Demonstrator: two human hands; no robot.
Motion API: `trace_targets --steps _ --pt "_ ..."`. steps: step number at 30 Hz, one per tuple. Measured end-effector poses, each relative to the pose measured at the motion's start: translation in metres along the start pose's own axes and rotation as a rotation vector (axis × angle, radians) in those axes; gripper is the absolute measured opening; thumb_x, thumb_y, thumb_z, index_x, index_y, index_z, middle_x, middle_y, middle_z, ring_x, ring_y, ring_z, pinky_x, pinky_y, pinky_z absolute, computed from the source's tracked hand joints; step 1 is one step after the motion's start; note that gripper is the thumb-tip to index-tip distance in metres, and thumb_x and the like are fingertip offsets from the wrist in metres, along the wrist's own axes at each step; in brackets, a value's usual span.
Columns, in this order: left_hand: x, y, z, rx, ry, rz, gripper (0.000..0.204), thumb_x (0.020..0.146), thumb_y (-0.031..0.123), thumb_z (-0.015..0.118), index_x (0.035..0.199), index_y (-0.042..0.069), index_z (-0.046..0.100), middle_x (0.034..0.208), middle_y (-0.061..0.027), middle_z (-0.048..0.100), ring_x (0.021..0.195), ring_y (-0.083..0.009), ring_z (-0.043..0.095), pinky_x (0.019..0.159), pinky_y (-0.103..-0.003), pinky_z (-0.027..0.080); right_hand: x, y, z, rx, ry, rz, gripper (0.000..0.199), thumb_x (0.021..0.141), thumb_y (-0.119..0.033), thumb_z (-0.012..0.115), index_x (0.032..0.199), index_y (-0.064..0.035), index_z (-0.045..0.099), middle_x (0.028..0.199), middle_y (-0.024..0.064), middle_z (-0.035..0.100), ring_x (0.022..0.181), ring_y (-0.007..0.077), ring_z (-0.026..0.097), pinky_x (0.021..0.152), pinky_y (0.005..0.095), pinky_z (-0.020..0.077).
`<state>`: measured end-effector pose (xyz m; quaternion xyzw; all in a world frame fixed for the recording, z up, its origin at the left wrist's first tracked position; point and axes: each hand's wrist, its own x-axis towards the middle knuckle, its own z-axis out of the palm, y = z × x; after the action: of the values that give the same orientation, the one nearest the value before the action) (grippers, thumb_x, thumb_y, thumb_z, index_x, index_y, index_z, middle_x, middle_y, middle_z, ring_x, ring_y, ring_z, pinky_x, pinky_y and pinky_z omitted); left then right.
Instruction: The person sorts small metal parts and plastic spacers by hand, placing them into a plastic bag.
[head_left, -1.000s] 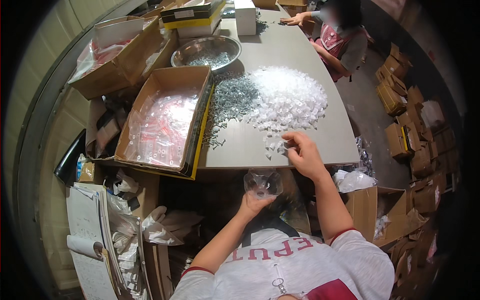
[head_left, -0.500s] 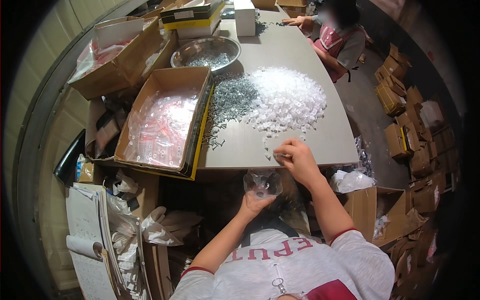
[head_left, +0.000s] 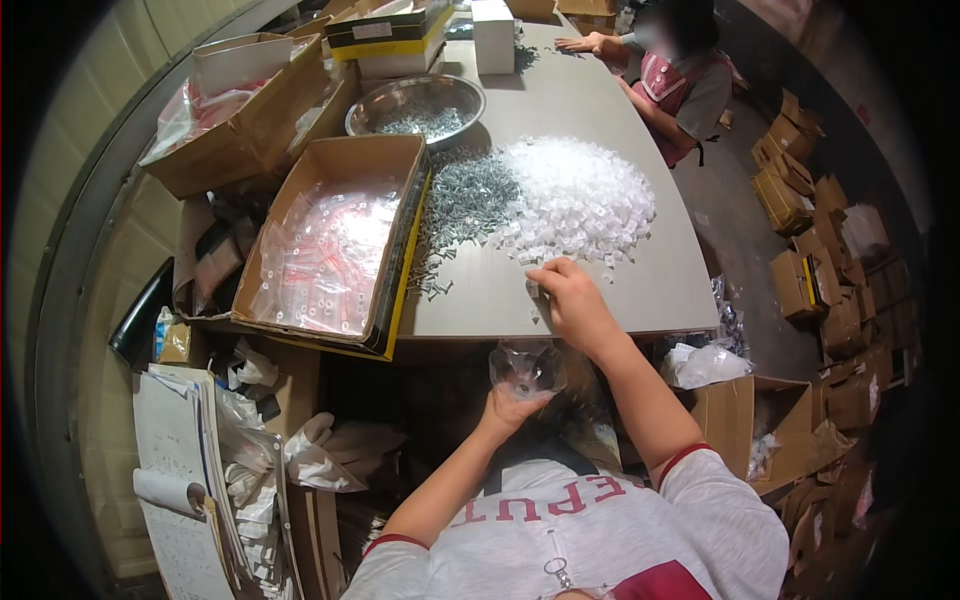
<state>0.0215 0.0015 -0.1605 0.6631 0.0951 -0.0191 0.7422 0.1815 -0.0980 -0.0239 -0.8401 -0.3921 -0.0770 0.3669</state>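
Observation:
My left hand [head_left: 515,408] is closed around a clear plastic bag [head_left: 527,368], its mouth spread wide just below the table's front edge. Something small shows inside the bag, too blurred to name. Over the table, my right hand [head_left: 572,295] has its fingers curled down and drawn together; what they hold is hidden. A small loose piece [head_left: 534,318] lies under this hand. Beyond it spreads a big heap of small white plastic clips [head_left: 580,200]. Against the heap's left side lies a pile of grey metal screws or nails [head_left: 468,200].
Left of the piles stands a cardboard box [head_left: 395,290] of small clear bags with red strips. Behind it sit a metal bowl [head_left: 472,122] of metal pieces and more boxes. A co-worker's hand [head_left: 590,45] rests at the table's far right. Cartons [head_left: 735,410] stand at right.
My right hand has moved left and slightly away from me, toward the near edge of the clip heap. My left hand stays with the bag, its opening slightly changed in shape.

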Motion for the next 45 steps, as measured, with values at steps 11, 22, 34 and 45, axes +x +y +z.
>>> trace_targets --steps 11,22,34,45 --pt "-0.001 0.005 -0.001 0.125 0.05 -0.013 0.045 0.074 0.026 0.085 0.107 0.003 0.065 0.093 -0.0044 0.065 0.082 -0.0161 0.06 0.076 -0.032 0.05 -0.001 -0.004 0.002 0.054 0.011 0.034 0.048 0.078 0.016 0.048 0.12 -0.0014 0.064 0.114 0.0185 0.062 0.101 0.0347 0.062 0.088 0.0378 0.0508" --pt "-0.002 0.005 0.002 -0.01 0.086 0.054 0.049 0.075 0.029 0.084 0.111 0.003 0.065 0.098 -0.0094 0.07 0.089 -0.0193 0.067 0.08 -0.034 0.053 -0.018 -0.024 -0.036 0.321 -0.499 0.076 0.044 0.076 0.013 0.053 0.114 -0.0026 0.068 0.115 0.0182 0.061 0.11 0.0354 0.06 0.095 0.0412 0.0495" --pt "-0.001 -0.008 -0.001 0.0 0.054 -0.07 0.043 0.074 0.023 0.087 0.105 0.005 0.064 0.091 -0.0004 0.061 0.082 -0.0122 0.056 0.075 -0.029 0.048 -0.004 0.0 -0.02 0.09 -0.115 0.155 0.053 0.074 0.015 0.043 0.12 -0.0011 0.064 0.115 0.017 0.058 0.108 0.0346 0.056 0.094 0.0374 0.0463" --pt "0.0 -0.007 0.001 0.001 0.043 -0.036 0.047 0.075 0.021 0.086 0.113 0.005 0.062 0.098 -0.0016 0.063 0.088 -0.0128 0.058 0.079 -0.03 0.05 -0.004 -0.006 -0.003 0.051 -0.161 -0.025 0.051 0.076 0.014 0.053 0.121 -0.0051 0.066 0.121 0.0177 0.059 0.116 0.0367 0.054 0.103 0.0397 0.0443"
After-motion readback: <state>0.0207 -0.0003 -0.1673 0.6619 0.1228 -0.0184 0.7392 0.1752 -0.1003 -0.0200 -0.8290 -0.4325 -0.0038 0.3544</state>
